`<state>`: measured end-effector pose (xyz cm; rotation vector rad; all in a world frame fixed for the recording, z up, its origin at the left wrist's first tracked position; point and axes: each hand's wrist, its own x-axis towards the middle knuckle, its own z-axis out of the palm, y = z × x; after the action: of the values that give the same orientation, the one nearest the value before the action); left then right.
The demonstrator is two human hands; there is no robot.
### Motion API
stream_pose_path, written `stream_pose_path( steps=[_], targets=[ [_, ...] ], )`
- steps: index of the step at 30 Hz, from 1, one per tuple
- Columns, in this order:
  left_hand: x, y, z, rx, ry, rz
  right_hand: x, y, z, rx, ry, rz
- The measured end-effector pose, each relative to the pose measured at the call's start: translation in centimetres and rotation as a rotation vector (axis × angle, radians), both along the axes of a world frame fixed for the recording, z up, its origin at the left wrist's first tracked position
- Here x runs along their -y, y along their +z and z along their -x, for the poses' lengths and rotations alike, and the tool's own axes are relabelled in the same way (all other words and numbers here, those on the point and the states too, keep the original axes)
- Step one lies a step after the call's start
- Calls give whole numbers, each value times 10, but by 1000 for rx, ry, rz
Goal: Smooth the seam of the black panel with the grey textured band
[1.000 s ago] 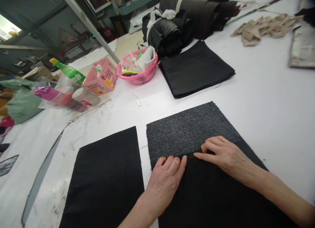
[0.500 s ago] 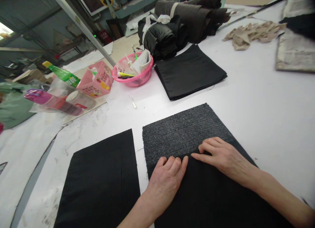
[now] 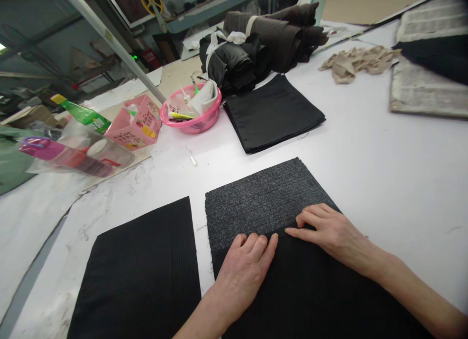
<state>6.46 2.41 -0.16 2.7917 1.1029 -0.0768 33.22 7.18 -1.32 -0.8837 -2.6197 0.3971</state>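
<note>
A grey ribbed fabric panel (image 3: 263, 197) lies on the white table (image 3: 383, 163), with a black fabric piece (image 3: 314, 290) laid over its near part. My left hand (image 3: 244, 270) rests flat on the black piece, fingers together at its far edge. My right hand (image 3: 329, 229) lies beside it, fingers stretched along the same edge and pressing it down. Another black fabric panel (image 3: 142, 275) lies flat to the left, apart from both hands.
A stack of black fabric sheets (image 3: 272, 112) sits farther back, with dark fabric rolls (image 3: 256, 41) behind it. A pink basin (image 3: 190, 107) with small items, a pink carton (image 3: 137, 122), bottles in a plastic bag (image 3: 73, 151) and beige scraps (image 3: 360, 58) stand around.
Both hands stay pressed on the black piece's edge. The view has drifted, so everything on the table sits a little lower and further left in the picture.
</note>
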Motion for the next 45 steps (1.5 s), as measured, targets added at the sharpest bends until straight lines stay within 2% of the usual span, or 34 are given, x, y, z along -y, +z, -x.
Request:
stream_pose_path(
  steps=[14,20,27,35,45],
  targets=[
    [-8,0,-16,-27,-73,-87,1,3,2,10,-32,5],
    [-8,0,-20,-23,-73,-90,-5,6,-12,-53,-69,45],
    [-8,0,-20,-5,-73,-80,-3,2,-22,-73,-84,10],
    [-9,1,-21,-8,-52,-69,-1,3,-21,-17,-74,-8],
    [-15,1,-36,-18,-116,-131,-1,8,-19,18,-79,-11]
  ],
)
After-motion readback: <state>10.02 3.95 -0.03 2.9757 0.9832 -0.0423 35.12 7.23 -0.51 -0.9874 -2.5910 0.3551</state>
